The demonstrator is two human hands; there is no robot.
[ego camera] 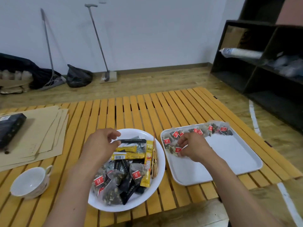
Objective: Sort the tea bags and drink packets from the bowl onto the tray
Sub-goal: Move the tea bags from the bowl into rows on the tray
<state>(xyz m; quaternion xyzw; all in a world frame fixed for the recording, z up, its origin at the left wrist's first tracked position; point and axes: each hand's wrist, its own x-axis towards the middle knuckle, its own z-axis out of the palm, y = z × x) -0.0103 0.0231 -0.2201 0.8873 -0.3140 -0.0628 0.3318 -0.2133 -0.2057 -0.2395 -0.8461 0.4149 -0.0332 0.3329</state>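
A white bowl (161,163) sits in front of me, filled with mesh tea bags with red tags (136,174), black sachets and yellow drink packets (127,156). My left hand (100,145) hovers over the bowl's far side and pinches the end of a thin black stick packet (133,140). To the right lies a white tray (229,154) with a row of red-tagged tea bags (211,129) along its far edge. My right hand (193,147) rests at the tray's left end, fingers closed on a tea bag (177,149) there.
A slatted wooden table (147,108) holds everything. A white cup (31,182) stands at the near left. Brown paper sheets (44,133) with a black box (9,128) lie at the far left. A dark shelf unit (262,63) stands at the right.
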